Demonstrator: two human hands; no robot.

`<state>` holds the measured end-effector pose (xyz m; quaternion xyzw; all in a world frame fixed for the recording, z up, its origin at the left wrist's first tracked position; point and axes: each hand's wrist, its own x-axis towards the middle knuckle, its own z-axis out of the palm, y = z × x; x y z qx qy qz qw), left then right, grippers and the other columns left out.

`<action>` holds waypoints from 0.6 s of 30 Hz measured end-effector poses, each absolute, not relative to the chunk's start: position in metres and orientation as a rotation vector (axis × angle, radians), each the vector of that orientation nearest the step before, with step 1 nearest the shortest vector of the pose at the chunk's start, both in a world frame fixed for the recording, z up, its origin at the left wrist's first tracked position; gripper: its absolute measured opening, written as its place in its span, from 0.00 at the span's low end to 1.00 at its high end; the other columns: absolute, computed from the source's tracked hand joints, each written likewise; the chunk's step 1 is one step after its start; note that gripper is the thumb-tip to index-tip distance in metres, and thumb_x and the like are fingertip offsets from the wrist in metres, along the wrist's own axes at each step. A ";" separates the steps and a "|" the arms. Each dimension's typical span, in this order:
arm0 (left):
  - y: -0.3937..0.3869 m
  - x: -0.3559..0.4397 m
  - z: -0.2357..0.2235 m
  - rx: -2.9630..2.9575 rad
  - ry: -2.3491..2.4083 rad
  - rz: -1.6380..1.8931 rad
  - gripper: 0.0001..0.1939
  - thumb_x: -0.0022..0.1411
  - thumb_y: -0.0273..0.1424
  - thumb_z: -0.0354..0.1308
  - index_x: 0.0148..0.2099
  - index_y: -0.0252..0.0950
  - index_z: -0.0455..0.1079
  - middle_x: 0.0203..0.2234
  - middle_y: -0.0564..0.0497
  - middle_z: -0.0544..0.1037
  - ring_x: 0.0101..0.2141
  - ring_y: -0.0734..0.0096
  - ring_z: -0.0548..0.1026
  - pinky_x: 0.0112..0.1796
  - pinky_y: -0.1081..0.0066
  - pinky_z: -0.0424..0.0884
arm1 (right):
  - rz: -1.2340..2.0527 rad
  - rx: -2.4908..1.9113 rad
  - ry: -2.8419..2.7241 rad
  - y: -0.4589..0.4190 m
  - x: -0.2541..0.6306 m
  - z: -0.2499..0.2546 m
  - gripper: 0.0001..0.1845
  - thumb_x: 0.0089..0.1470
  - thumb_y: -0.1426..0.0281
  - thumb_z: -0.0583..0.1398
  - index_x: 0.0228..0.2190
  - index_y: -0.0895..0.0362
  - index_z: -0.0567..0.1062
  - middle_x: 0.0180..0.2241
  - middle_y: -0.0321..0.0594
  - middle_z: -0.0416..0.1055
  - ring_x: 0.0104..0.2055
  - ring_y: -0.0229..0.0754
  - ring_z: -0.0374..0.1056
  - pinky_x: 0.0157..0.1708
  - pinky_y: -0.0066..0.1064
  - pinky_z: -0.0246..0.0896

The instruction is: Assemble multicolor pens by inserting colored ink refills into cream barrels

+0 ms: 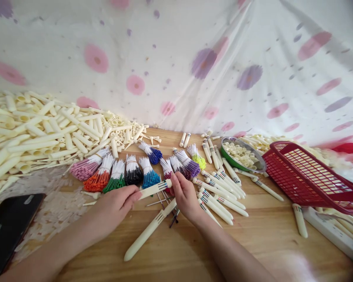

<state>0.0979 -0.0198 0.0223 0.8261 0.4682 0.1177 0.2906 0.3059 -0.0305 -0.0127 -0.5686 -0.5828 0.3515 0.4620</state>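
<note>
Between my two hands is a cream multicolour pen (154, 189), held level above the table. My left hand (119, 203) pinches its left end, and my right hand (184, 194) grips the other end, near the coloured sliders. Below it a second cream pen body (149, 231) lies slanted on the wood, with a few loose thin refills (160, 201) beside it. Behind my hands stand bundles of refills sorted by colour, among them blue (150, 176), black (132, 172) and orange (99, 179). To the right of my right hand several assembled pens (216, 203) lie in a group.
Cream pen barrels (38, 133) are heaped at the left, above a black phone (11, 227). A green-sided metal bowl (260, 166) of small cream parts stands back right. Beside it a red plastic basket (308, 176) leans over a white power strip (335, 235). A patterned sheet (170, 58) hangs behind.
</note>
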 end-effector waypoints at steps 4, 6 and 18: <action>-0.025 0.105 0.010 2.362 1.219 0.607 0.06 0.62 0.30 0.47 0.32 0.39 0.61 0.25 0.53 0.74 0.26 0.65 0.74 0.26 0.70 0.66 | 1.075 -1.389 -1.320 -0.026 0.304 -0.014 0.24 0.55 0.49 0.49 0.20 0.54 0.58 0.14 0.27 0.53 0.17 0.32 0.47 0.17 0.26 0.42; -0.028 0.108 0.003 2.534 1.191 0.721 0.08 0.62 0.27 0.44 0.32 0.38 0.62 0.26 0.49 0.74 0.28 0.60 0.74 0.27 0.67 0.66 | 1.133 -1.380 -1.302 -0.026 0.303 -0.014 0.24 0.55 0.49 0.50 0.19 0.54 0.58 0.12 0.26 0.52 0.15 0.31 0.45 0.16 0.26 0.40; -0.047 0.129 -0.007 1.183 0.876 0.599 0.21 0.59 0.53 0.49 0.30 0.39 0.57 0.17 0.62 0.60 0.15 0.81 0.52 0.15 0.79 0.49 | 1.582 -0.848 -0.635 -0.028 0.288 -0.006 0.27 0.40 0.44 0.62 0.28 0.56 0.71 0.25 0.35 0.72 0.28 0.38 0.68 0.32 0.30 0.63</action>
